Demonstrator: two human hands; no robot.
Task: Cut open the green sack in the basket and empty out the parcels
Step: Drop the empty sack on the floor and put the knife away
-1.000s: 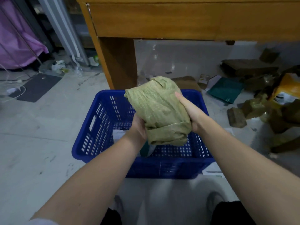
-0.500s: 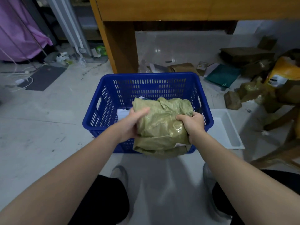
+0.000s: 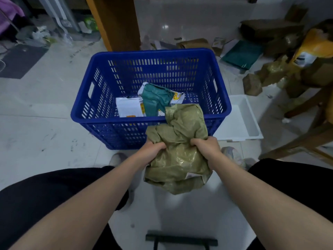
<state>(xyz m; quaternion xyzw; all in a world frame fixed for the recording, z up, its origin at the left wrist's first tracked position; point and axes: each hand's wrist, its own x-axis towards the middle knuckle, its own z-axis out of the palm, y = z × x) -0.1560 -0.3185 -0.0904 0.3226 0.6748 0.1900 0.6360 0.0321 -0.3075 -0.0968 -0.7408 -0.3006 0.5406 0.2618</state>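
I hold the green sack [image 3: 180,147] with both hands, just on my side of the blue basket [image 3: 149,55], at about 6 o'clock from it. My left hand [image 3: 153,150] bunches the crumpled cloth on its left edge, fingers [image 3: 159,145] curled closed into the fabric. My right hand [image 3: 207,146] does the same on the right edge, fingers closed tight on a fold. The sack hangs between my fists; its top corner leans over the basket's near rim at about 12 o'clock from my hands, and its bottom sags toward the floor [image 3: 45,127] between my knees.

Inside the basket lie parcels: a white one [image 3: 128,107] flat on the bottom and a teal one [image 3: 155,98] draped across it, just at 11 o'clock from the sack's top.

A white tray [image 3: 241,123] sits on the floor touching the basket's right side, at 3 o'clock from it. More brown and yellow packages [image 3: 270,73] are heaped at 2 o'clock. A wooden leg [image 3: 119,22] stands behind the basket at 12 o'clock.
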